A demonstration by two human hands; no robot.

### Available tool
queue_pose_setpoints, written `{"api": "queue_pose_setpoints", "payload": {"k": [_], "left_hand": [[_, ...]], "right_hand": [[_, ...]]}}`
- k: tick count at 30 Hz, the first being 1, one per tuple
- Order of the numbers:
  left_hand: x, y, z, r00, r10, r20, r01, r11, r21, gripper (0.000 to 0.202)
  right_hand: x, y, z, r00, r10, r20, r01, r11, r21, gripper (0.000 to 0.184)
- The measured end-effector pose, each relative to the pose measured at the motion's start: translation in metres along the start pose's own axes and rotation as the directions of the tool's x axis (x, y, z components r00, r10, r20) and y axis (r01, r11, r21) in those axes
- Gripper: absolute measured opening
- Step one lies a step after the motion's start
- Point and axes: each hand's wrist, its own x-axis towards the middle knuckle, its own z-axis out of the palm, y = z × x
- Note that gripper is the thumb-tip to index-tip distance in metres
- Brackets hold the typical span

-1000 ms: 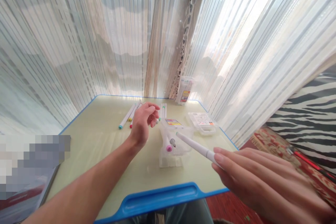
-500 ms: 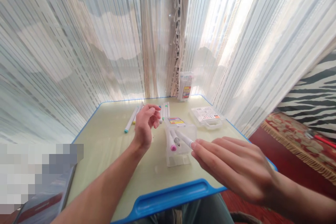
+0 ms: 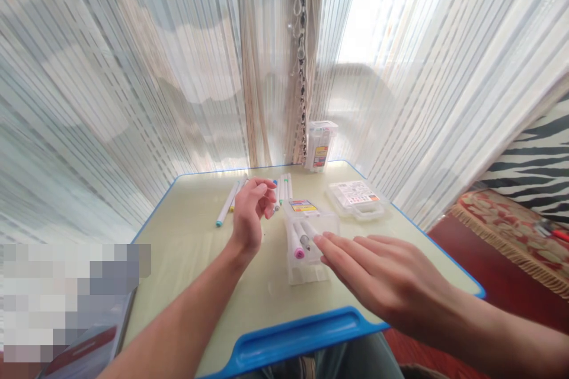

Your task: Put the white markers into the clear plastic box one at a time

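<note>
White marker (image 3: 310, 228), partly in the clear case (image 3: 306, 274), is pinched by our right hand (image 3: 382, 275). Our left hand (image 3: 249, 213) curls loosely.

Head view — forward, down over hands (image 3: 247, 213) (image 3: 377, 272)

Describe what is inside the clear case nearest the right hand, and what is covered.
The clear case holds a pink-ended marker and a grey-tipped marker. A third, white marker reaches in beside them; the right hand covers its near end.
</note>
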Motion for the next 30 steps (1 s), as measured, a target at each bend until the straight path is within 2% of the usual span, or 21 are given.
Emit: {"api": "queue_pose_setpoints", "payload": {"k": [6,20,25,30], "left_hand": [[0.000,0.000,-0.002,1.000,0.000,-0.004,0.000,1.000,0.007,0.017],[-0.001,0.001,-0.001,1.000,-0.011,-0.003,0.011,1.000,0.027,0.017],[-0.001,0.002,0.000,1.000,-0.015,-0.006,0.015,0.999,0.036,0.017],[-0.001,0.002,-0.001,1.000,-0.010,-0.005,0.010,0.999,0.034,0.018]], "right_hand": [[0.004,-0.002,0.006,0.996,0.038,0.079,-0.039,0.999,0.004,0.025],[0.005,-0.003,0.012,0.988,0.074,0.134,-0.079,0.996,0.031,0.017],[0.005,-0.004,0.016,0.990,0.108,0.093,-0.112,0.993,0.046,0.016],[0.010,0.001,0.006,0.996,0.076,-0.044,-0.072,0.994,0.080,0.019]]}}
